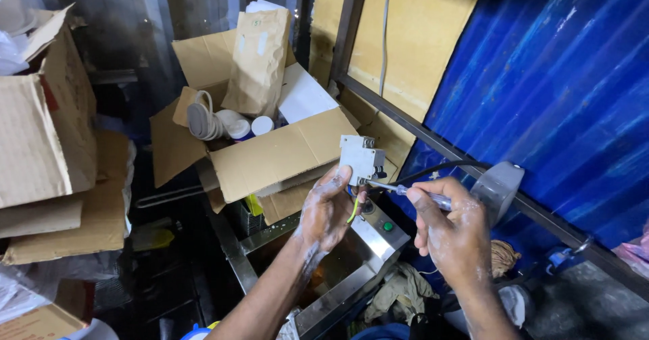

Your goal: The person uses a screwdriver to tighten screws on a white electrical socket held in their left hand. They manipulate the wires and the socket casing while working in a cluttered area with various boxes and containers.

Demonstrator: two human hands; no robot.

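A cramped corner left little room to work: an open cardboard box (270, 154) stuffed with a brown paper bag (258, 59) and white lids crowded in from the left, its flap edge just beside the left hand (324, 211), while a dark metal frame bar (412, 127) and blue corrugated sheeting (547, 90) closed off the right. More cardboard boxes (44, 130) were stacked at far left. Free space lay mainly toward the camera, above a stainless steel unit (368, 245) with a green button.

The left hand, raised from below with the forearm angled up, gripped a small grey circuit breaker (360, 159) from underneath, thumb pressed against its lower face; wires, one yellow-green (353, 210), hung below it. The breaker was held in the air above the steel unit's top corner, just right of the box flap.

The right hand (453, 235), fingers curled closed, pinched a screwdriver (414, 192) with a clear handle, its metal tip meeting the breaker's lower right side. A black cable (433, 170) ran behind the knuckles.
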